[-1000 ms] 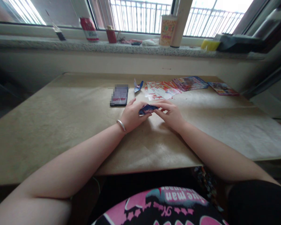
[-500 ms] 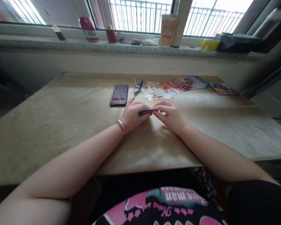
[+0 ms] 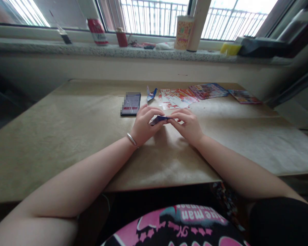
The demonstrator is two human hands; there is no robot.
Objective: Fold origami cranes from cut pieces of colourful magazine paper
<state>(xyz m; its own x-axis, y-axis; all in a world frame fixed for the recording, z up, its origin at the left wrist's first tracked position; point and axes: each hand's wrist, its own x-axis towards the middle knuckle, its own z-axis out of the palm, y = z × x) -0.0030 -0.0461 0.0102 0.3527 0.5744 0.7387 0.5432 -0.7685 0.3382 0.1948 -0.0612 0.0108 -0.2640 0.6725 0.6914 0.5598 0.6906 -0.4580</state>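
Note:
Between my two hands is a small piece of folded blue paper (image 3: 157, 120), held just above the table. My left hand (image 3: 145, 123), with a silver bangle at the wrist, grips its left end between thumb and fingers. The thumb and fingertips of my right hand (image 3: 188, 123) pinch its right end. Part of the paper is hidden behind the fingers. Beyond my left hand lies a phone (image 3: 131, 102) with its screen lit. A blue folded paper figure (image 3: 151, 94) stands to the right of the phone.
Red-and-white printed sheets (image 3: 178, 98) lie spread beyond my hands on the table (image 3: 66, 136). Farther right are colourful printed booklets (image 3: 207, 91) and another one (image 3: 244, 96). Along the windowsill stand a red can (image 3: 97, 32), a paper cup (image 3: 184, 33) and other items.
My left fingers have lifted and spread a little, and the folded paper now shows more of its face. My right hand keeps its pinch in nearly the same place.

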